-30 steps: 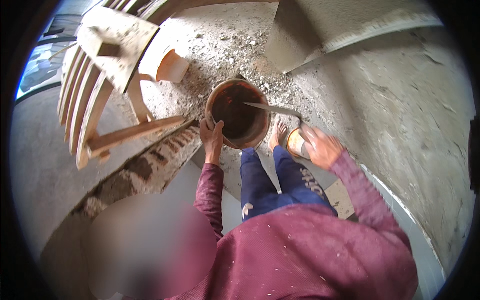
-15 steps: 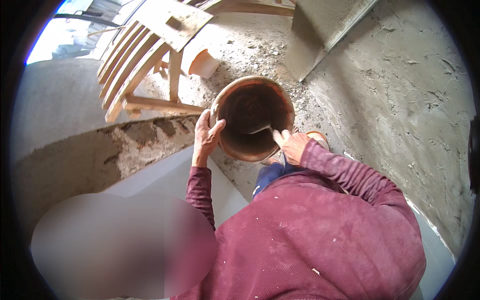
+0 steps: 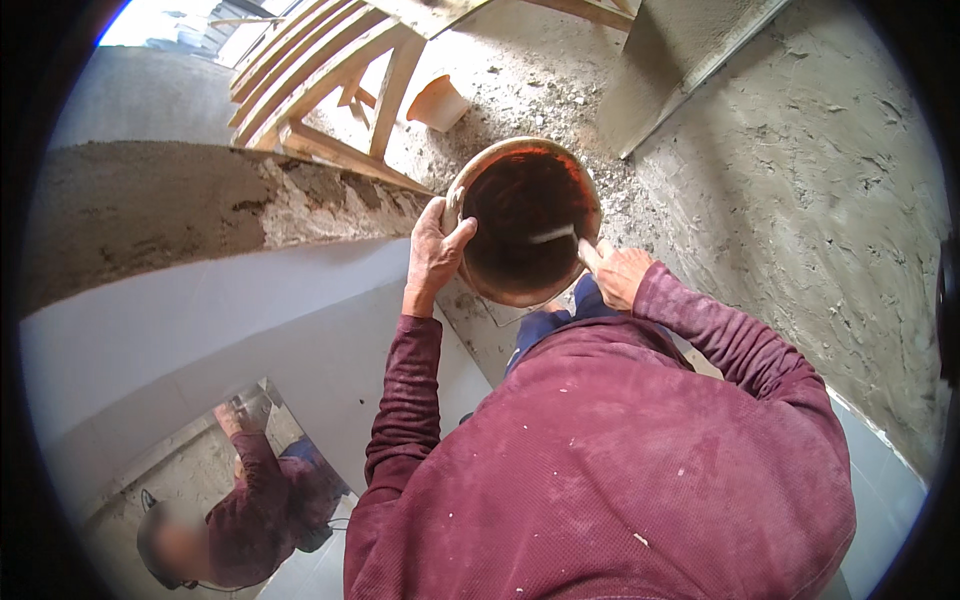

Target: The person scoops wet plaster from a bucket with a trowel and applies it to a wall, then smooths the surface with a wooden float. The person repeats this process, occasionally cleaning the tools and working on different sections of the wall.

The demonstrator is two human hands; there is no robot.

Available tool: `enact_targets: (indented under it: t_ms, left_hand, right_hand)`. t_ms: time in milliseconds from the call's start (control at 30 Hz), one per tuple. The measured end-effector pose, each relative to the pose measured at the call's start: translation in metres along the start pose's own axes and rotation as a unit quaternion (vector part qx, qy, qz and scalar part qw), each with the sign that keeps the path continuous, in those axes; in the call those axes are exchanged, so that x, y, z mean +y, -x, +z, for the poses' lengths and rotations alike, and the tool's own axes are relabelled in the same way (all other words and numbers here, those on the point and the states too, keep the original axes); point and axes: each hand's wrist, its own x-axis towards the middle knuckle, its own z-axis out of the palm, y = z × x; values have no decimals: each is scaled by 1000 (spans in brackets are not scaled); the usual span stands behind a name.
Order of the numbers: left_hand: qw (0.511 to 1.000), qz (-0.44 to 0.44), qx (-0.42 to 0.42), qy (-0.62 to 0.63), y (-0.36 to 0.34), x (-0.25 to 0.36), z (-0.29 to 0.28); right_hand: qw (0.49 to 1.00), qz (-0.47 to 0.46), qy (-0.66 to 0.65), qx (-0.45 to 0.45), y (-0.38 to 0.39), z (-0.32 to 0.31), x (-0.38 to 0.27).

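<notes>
A round, deep bucket [image 3: 472, 275] stands in front of me, its rim pale and crusted, its inside dark with an orange-red tinge near the far wall. My left hand [image 3: 436, 248] grips the rim on the left, thumb inside and fingers outside. On the right side of the rim, my right hand [image 3: 618, 272] is closed around the handle of a trowel [image 3: 553, 235]. Only the trowel's pale, bent metal neck shows clearly inside the bucket. Its blade and the bucket's contents are lost in shadow.
Beyond the bucket stand a curved wooden slatted frame [image 3: 318, 75] and a small orange-white bucket [image 3: 437, 104] on gritty floor. A roughly plastered wall [image 3: 800, 190] runs along the right, near a grey board [image 3: 665, 70]. At lower left, a mirror-like panel [image 3: 185, 450] reflects a maroon-sleeved person.
My view has shifted, so the bucket and both hands sit slightly higher and further right. The trowel's neck has turned a little inside the bucket. My left hand keeps its hold on the rim.
</notes>
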Motion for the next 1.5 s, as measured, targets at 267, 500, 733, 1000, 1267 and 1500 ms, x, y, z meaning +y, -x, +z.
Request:
enact_targets:
  t_ms: [267,500,733,1000,1267,1500]
  left_hand:
    - [1000,-3,2,12,29,-20,-7]
    - [1000,8,17,-24,47,-18,-6]
    - [999,8,23,-43,55,-29,-1]
    - [999,-11,6,-32,53,-31,20]
    - [994,41,-28,-98,24,-21,31]
    - [993,40,-38,-107,16,-13,35]
  right_hand:
    - [998,-33,45,-15,3,19,-31]
    - [991,-15,16,133,-9,38,-38]
    - [993,-58,39,91,21,56,-40]
    - [999,18,-22,-30,28,75,-31]
    - [988,131,-9,-82,-38,60,-43]
    - [949,-306,17,-68,-73,106,37]
